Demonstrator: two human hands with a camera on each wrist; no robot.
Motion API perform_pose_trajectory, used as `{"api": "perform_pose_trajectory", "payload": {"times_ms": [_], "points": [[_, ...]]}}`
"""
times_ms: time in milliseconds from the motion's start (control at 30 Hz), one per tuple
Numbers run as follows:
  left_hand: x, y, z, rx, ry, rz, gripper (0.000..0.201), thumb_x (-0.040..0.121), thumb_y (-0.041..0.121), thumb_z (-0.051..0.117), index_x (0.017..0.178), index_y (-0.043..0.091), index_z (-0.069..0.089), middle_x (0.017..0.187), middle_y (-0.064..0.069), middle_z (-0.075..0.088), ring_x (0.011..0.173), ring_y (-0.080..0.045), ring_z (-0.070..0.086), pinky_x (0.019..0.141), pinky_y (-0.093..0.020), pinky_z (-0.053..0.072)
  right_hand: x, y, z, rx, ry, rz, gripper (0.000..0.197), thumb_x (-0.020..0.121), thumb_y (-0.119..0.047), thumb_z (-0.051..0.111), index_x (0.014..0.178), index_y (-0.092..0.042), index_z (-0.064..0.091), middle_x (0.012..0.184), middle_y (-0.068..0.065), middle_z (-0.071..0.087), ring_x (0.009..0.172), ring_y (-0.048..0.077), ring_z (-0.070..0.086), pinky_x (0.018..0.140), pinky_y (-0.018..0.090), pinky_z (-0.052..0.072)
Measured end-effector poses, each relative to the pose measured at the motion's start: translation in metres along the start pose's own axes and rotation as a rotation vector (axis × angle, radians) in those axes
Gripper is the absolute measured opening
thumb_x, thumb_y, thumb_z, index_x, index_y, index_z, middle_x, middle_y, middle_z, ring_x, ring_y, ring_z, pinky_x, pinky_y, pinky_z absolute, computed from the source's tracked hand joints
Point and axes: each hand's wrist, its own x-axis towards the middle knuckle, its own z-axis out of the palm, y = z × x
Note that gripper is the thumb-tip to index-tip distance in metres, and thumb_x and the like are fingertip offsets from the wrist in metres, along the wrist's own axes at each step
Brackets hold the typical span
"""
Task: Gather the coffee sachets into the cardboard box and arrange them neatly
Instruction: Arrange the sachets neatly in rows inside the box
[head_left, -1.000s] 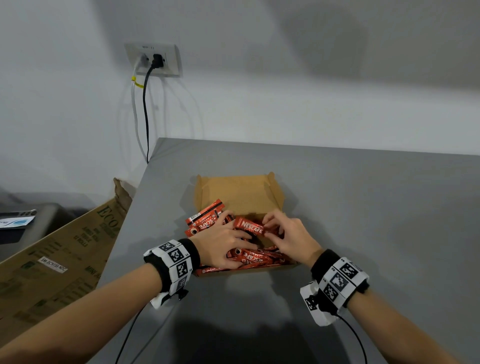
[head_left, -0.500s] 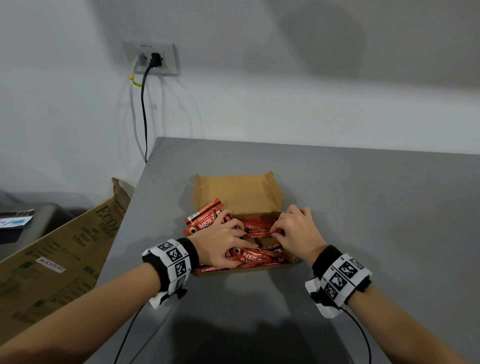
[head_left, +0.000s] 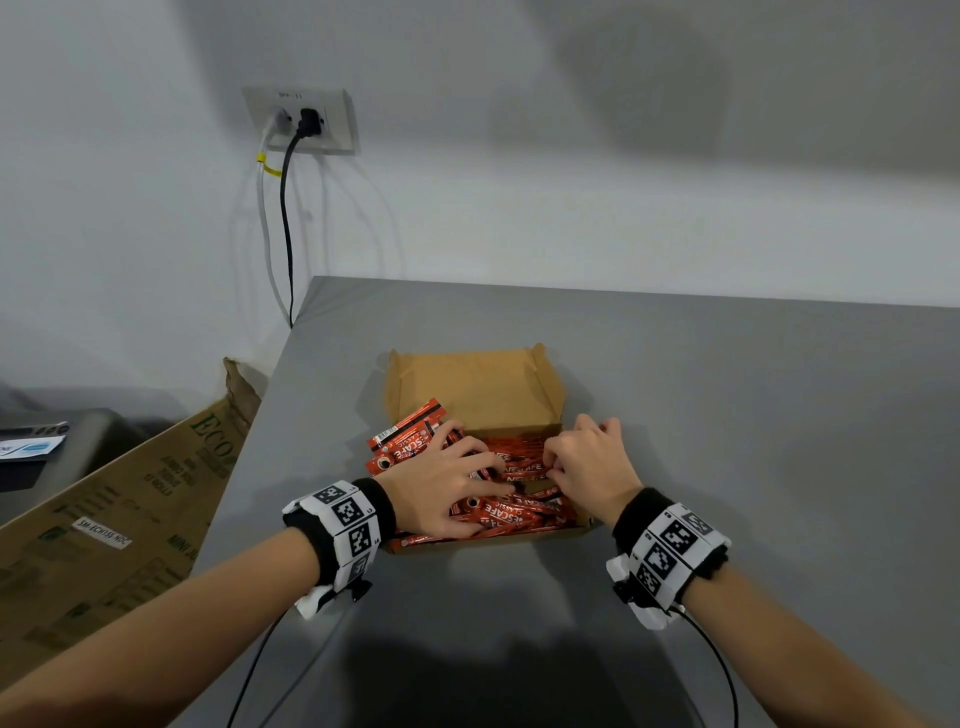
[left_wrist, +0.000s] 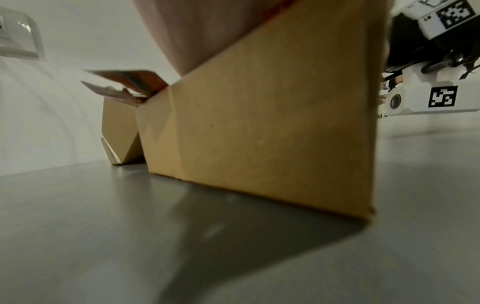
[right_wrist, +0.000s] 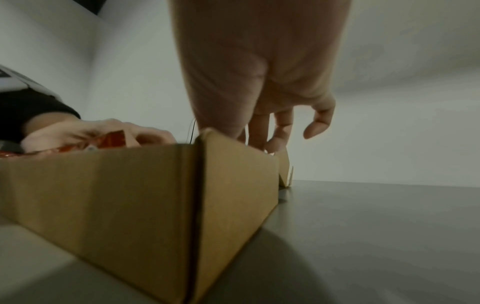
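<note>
With my left hand spread flat on the sachets and my right hand pinching one, those overhanging the cardboard box at 10 o'clock could slip out.

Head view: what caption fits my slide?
Two hands tidy red coffee sachets inside an open cardboard box.

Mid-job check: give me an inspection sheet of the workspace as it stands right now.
Surface: grey table, bare around the box.
Job's things: open cardboard box holds a jumbled heap of red coffee sachets; a few sachets stick out over its left wall.
Clutter: nothing seen on the table.
Grippers: left hand rests spread on the heap; right hand has its fingers curled into the sachets at the right wall.
Cables: wrist-camera leads trail toward the person; two cords hang from the wall socket.
Surroundings: large printed carton beside the table's left edge.
</note>
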Motion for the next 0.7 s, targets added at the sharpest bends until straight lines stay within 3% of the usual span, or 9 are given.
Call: {"api": "perform_pose_trajectory", "payload": {"times_ms": [133,267,567,700], "points": [[0.0004,0.0007,0.0006,0.052,0.020,0.006,0.055,0.077,0.058,0.043,0.122,0.029,0.059,0.126,0.004,0.052,0.113,-0.016,0.037,0.099,-0.055,0.033,0.0004,-0.0007,-0.0003,-0.008,0.014,-0.009,0.013,0.089,-0.019,0.053,0.095,-0.023,0.064,0.100,-0.008,0.067,0.103,0.018,0.043,0.082,0.036,0.025],[0.0011,0.0006,0.0014,0.051,0.009,0.008,0.057,0.080,0.055,0.042,0.124,0.023,0.058,0.129,0.008,0.051,0.114,-0.015,0.039,0.101,-0.057,0.031,0.0015,-0.0011,0.0003,-0.030,0.024,-0.027,0.015,0.089,-0.018,0.052,0.095,-0.022,0.064,0.100,-0.008,0.067,0.103,0.019,0.043,0.082,0.037,0.025],[0.0012,0.0009,0.0021,0.127,0.037,0.012,0.061,0.078,0.060,0.039,0.119,0.021,0.061,0.122,0.007,0.055,0.107,-0.012,0.038,0.098,-0.054,0.037,-0.0010,0.0079,0.0053,0.043,0.047,-0.015,0.020,0.085,-0.032,0.060,0.102,-0.021,0.061,0.112,-0.004,0.052,0.110,0.019,0.042,0.090,0.037,0.031],[0.0023,0.0013,0.0017,0.166,0.049,0.012,0.062,0.076,0.061,0.037,0.117,0.022,0.062,0.117,0.008,0.057,0.105,-0.011,0.040,0.095,-0.052,0.040,-0.0001,0.0065,0.0058,0.097,0.020,-0.015,0.016,0.088,-0.027,0.059,0.100,-0.018,0.061,0.111,-0.002,0.048,0.110,0.017,0.042,0.090,0.034,0.034]]}}
